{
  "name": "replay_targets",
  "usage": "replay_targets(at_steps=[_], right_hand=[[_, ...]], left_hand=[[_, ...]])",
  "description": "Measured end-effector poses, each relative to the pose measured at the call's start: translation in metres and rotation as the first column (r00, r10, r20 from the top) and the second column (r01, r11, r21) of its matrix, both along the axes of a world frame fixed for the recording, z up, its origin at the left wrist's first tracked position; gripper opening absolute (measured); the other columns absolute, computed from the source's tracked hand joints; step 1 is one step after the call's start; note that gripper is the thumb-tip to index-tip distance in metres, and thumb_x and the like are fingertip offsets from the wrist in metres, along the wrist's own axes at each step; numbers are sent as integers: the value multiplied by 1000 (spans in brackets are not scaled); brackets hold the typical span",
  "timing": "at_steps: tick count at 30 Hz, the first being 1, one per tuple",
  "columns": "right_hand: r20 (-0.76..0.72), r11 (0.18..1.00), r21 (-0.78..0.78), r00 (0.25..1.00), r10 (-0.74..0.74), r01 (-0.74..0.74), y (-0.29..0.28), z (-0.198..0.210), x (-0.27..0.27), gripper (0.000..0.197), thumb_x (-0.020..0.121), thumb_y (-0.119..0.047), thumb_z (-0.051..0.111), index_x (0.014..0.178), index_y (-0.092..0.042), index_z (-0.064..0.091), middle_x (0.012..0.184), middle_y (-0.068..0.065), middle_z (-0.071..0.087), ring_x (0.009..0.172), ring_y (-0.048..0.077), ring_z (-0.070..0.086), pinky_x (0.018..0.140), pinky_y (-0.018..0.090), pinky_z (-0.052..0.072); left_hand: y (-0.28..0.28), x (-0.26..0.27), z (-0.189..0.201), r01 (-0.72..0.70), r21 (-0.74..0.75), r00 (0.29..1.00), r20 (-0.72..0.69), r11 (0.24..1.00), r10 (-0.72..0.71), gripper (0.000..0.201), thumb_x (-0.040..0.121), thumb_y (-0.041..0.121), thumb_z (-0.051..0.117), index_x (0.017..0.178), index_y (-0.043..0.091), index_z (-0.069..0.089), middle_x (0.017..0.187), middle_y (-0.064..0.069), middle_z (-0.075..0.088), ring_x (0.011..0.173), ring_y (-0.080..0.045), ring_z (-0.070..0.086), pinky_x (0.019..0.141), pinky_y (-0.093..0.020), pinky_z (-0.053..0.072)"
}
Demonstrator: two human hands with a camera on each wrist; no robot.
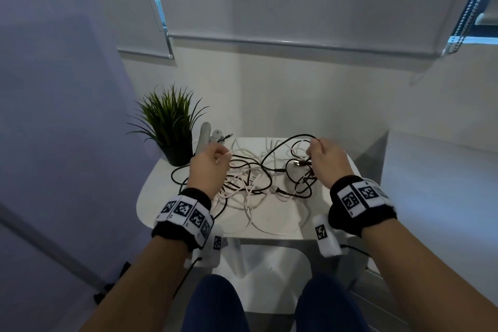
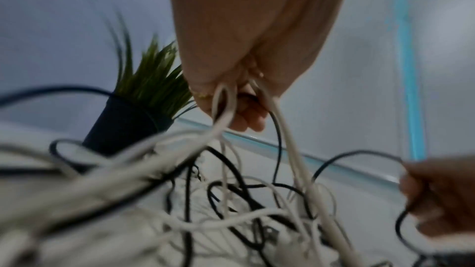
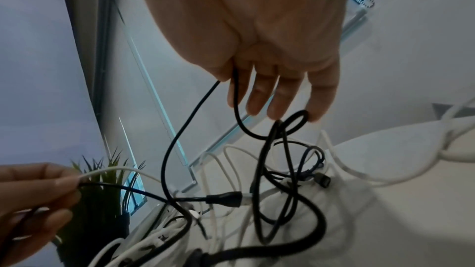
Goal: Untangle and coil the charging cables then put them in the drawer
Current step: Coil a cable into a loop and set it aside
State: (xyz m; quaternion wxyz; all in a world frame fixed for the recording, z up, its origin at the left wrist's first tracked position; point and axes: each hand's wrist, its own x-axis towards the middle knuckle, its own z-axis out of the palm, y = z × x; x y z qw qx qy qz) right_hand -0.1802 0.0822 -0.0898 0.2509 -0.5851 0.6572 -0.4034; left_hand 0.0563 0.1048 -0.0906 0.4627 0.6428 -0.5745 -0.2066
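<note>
A tangle of black and white charging cables (image 1: 253, 183) lies spread over a small white table (image 1: 280, 229). My left hand (image 1: 213, 162) hovers over the tangle's left side and pinches loops of white cable (image 2: 226, 105), lifting them. My right hand (image 1: 320, 153) is raised over the right side; thumb and forefinger pinch a thin black cable (image 3: 205, 98), which arcs leftward over the heap. A black USB plug (image 3: 228, 200) hangs in the knot between the hands. No drawer shows in any view.
A potted green plant (image 1: 169, 127) in a black pot stands at the table's back left corner. Beside it lie a grey handle-like object (image 1: 203, 137) and a small white round item (image 1: 217, 134). A wall with roller blinds rises behind. My knees are below the table's front edge.
</note>
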Motion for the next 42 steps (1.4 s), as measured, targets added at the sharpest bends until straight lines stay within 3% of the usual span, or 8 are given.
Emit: replay_targets(at_steps=[3,9,15,22,28,32,37,42], right_hand=[[81,997,-28,995,-66,69,-3,-6,-5,37,99,-29,35,89,-4,61,86,7,62,88,29,56,79,33,40],[255,997,-24,965,-67,76,-17,-17,-7,24,92,-31,47,74,-21,60,70,2,61,71,25,65,82,50,54],[278,999,-21,960,36,-31,-13,-12,-4,6,85,-31,57,89,-29,61,88,-1,69,88,21,67,87,43,53],[-121,953,44,945,304,-301,4,-1,27,8,88,-11,59,90,-15,66,91,-1,62,87,14,56,76,20,38],[-195,927,144,909,369,-346,2,-10,38,25,92,-16,54,116,-16,62,109,-2,62,92,11,53,81,19,36],[-110,926,119,922,372,-359,-1,-11,46,34,94,-17,52,127,-19,53,100,-5,59,89,14,55,77,18,34],[-85,929,50,925,371,-367,-12,0,60,42,96,-22,49,138,-20,42,93,1,65,86,17,59,80,23,39],[-197,909,71,888,416,-410,-26,-2,76,17,94,-24,54,78,-23,58,63,-11,50,69,15,50,63,23,33]], left_hand=[[-4,-5,-3,-104,-82,937,-342,991,70,22,94,8,48,83,26,50,84,-4,60,65,-13,61,59,-24,50],[-7,-10,-11,-92,10,883,-462,996,86,34,95,-2,36,79,17,60,97,-9,62,75,-12,61,71,-24,49],[-5,8,-9,-24,412,949,295,911,-109,48,95,30,51,138,12,44,144,-12,41,130,-28,42,107,-33,33],[9,20,1,148,441,950,184,885,-251,7,84,20,67,81,26,64,85,-2,64,63,-12,58,67,-26,50],[10,16,7,147,117,983,98,982,-159,18,88,8,60,87,24,68,78,18,62,72,0,56,63,-4,40],[14,7,8,194,-43,980,-47,980,-196,26,91,5,55,104,27,60,88,10,67,89,-9,65,84,-18,50],[20,-1,14,196,-152,980,-10,969,-200,22,94,24,56,115,29,58,90,8,71,81,-11,65,79,-20,50],[15,15,15,135,-140,934,350,981,-78,17,94,35,53,98,27,68,80,6,70,78,-17,63,76,-36,51]])
